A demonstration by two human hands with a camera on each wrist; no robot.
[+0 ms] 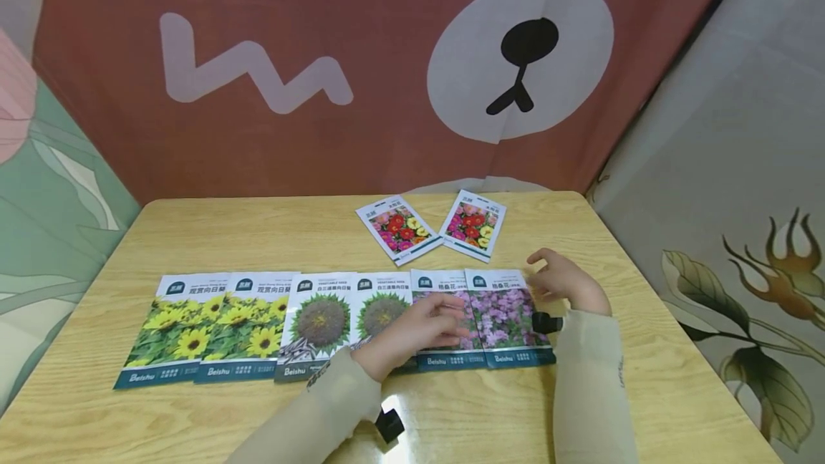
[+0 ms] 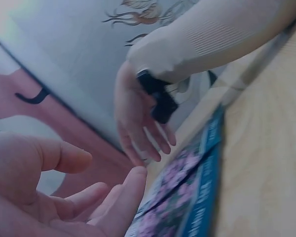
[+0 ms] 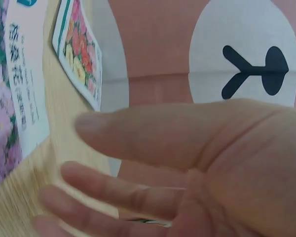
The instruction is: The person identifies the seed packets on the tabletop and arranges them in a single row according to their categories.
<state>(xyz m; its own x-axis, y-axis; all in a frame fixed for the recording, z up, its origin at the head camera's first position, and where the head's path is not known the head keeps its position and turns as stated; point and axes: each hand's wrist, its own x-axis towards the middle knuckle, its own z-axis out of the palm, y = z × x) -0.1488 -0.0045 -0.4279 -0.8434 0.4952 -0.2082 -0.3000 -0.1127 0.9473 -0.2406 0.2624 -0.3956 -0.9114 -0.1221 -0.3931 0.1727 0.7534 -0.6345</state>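
Observation:
In the head view, several seed packets lie in an overlapping row on the table. Two show yellow sunflowers [image 1: 180, 335], two show a large sunflower head [image 1: 320, 321], and the right pair shows purple blossoms [image 1: 505, 317]. My left hand [image 1: 425, 324] hovers over the left purple-flower packet, fingers relaxed and slightly bent, holding nothing. Beside the upper right corner of the right purple-flower packet is my right hand [image 1: 567, 283]; its fingers [image 3: 123, 195] spread loosely with nothing between them in the right wrist view. Behind the row lie two packets with red and yellow flowers [image 1: 399, 231], touching at their lower corners.
The wooden table [image 1: 290, 235] ends at the back against a brown cloth [image 1: 387, 142] with a bear face. A grey floral cloth [image 1: 741, 163] hangs at the right, a green and pink one [image 1: 64, 185] at the left. Each sleeve carries a small black camera [image 1: 389, 424].

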